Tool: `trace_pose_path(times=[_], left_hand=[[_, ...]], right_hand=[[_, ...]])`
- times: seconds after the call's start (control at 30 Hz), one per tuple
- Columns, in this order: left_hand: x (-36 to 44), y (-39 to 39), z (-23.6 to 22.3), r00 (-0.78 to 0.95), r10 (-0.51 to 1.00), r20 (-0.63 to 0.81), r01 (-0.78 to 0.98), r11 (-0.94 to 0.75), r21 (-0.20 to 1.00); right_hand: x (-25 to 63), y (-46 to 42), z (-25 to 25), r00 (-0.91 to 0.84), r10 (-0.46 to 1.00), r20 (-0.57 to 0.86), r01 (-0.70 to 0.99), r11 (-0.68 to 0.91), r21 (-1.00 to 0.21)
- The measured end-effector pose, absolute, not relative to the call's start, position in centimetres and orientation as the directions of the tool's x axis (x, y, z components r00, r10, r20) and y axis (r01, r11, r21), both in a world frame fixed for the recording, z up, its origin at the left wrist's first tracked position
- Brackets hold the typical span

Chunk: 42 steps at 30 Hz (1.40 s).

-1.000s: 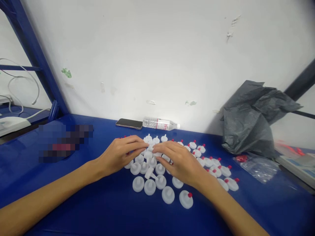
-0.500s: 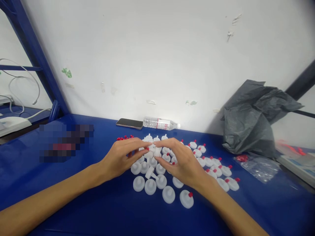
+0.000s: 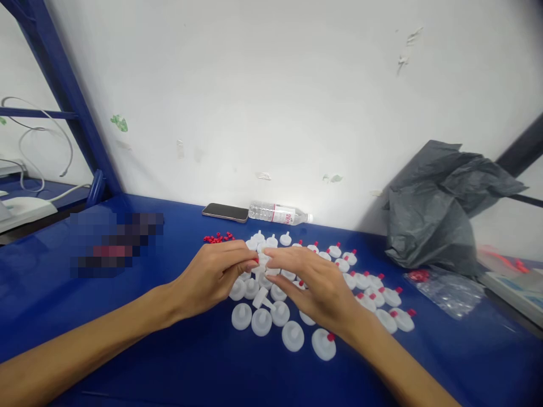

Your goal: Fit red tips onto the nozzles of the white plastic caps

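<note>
My left hand is closed in a pinch above the white pieces, with a small red cap just showing at its fingertips. Facing it, my right hand curls its thumb and fingers around a small white plastic piece, mostly hidden and hard to tell from the pieces behind. Below lie several white plastic discs with a central spout. On the right side, many discs carry red caps on their spouts. A white T-shaped piece rests among the bare discs.
Loose red caps lie in a pile behind my left hand. A phone and a plastic bottle lie along the wall. To the right are a grey plastic bag and a clear bag on the blue table.
My left fingers have drawn together around the red cap. My right hand has tilted, its fingers lying flatter over the white piece. The discs on the table look unchanged.
</note>
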<state>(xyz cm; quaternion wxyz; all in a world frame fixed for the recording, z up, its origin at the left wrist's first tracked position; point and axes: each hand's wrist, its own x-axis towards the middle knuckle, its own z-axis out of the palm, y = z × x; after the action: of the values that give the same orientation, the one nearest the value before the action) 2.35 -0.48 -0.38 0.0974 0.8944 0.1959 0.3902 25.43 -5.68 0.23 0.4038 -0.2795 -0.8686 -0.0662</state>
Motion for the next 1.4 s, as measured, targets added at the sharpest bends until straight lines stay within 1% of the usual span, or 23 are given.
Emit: trace_pose_path(times=[0.07, 0.13, 0.23, 0.3, 0.37, 0.47, 0.6, 0.7, 0.87, 0.93, 1.03, 1.1, 1.17, 1.23, 1.3, 1.4], left_hand=[[2.4, -0.6, -0.3, 0.618, 0.434, 0.656, 0.274, -0.9, 0.338], [2.4, -0.5, -0.4, 0.627, 0.446, 0.639, 0.289, -0.895, 0.341], [2.5, 0.2, -0.5, 0.641, 0.484, 0.596, 0.37, -0.875, 0.312], [2.3, 1.1, -0.6, 0.632, 0.507, 0.585, 0.444, -0.857, 0.262], [1.8, 2.3, -0.7, 0.603, 0.533, 0.593, 0.53, -0.824, 0.202], [0.5, 4.5, -1.2, 0.555, 0.586, 0.591, 0.655, -0.745, 0.124], [-0.8, 6.7, -2.3, 0.544, 0.637, 0.545, 0.72, -0.689, 0.087], [-0.7, 7.1, -3.2, 0.529, 0.668, 0.524, 0.745, -0.66, 0.09], [-0.1, 7.0, -3.7, 0.528, 0.697, 0.485, 0.78, -0.624, 0.05], [-0.2, 7.2, -3.7, 0.544, 0.703, 0.459, 0.775, -0.631, 0.047], [-0.3, 7.4, -3.7, 0.556, 0.704, 0.441, 0.764, -0.642, 0.062], [-0.3, 7.4, -3.6, 0.56, 0.698, 0.446, 0.753, -0.654, 0.079], [-0.2, 7.2, -3.5, 0.561, 0.688, 0.46, 0.737, -0.669, 0.101], [-0.1, 7.0, -3.4, 0.557, 0.678, 0.48, 0.725, -0.679, 0.118], [0.0, 6.8, -3.1, 0.547, 0.672, 0.499, 0.72, -0.682, 0.129], [0.1, 6.5, -2.6, 0.525, 0.671, 0.524, 0.716, -0.681, 0.153]], right_hand=[[25.3, -5.8, 0.4, -0.548, 0.398, 0.735, 0.54, 0.84, -0.052], [25.1, -5.7, 0.5, -0.57, 0.397, 0.719, 0.559, 0.829, -0.014], [24.9, -5.4, 0.5, -0.565, 0.462, 0.683, 0.646, 0.763, 0.018], [25.0, -5.2, 0.4, -0.549, 0.51, 0.663, 0.701, 0.712, 0.032], [25.2, -4.9, 0.4, -0.527, 0.538, 0.657, 0.725, 0.688, 0.018], [26.0, -4.5, 0.4, -0.476, 0.57, 0.67, 0.738, 0.673, -0.049], [27.0, -4.0, 0.6, -0.374, 0.611, 0.698, 0.767, 0.626, -0.138], [27.6, -3.5, 0.5, -0.351, 0.607, 0.713, 0.767, 0.623, -0.153], [28.3, -3.0, 0.3, -0.376, 0.622, 0.686, 0.781, 0.611, -0.126], [28.5, -2.7, 0.5, -0.347, 0.665, 0.661, 0.8, 0.577, -0.161], [28.6, -1.7, 1.2, -0.271, 0.744, 0.61, 0.829, 0.503, -0.245], [28.5, -0.7, 1.9, -0.275, 0.778, 0.565, 0.834, 0.485, -0.262], [28.4, 0.4, 2.4, -0.304, 0.785, 0.54, 0.838, 0.49, -0.241], [28.2, 1.3, 2.6, -0.325, 0.771, 0.547, 0.84, 0.501, -0.208], [28.1, 1.8, 2.4, -0.328, 0.759, 0.562, 0.849, 0.498, -0.177], [28.1, 2.1, 1.7, -0.335, 0.774, 0.538, 0.864, 0.48, -0.153]])
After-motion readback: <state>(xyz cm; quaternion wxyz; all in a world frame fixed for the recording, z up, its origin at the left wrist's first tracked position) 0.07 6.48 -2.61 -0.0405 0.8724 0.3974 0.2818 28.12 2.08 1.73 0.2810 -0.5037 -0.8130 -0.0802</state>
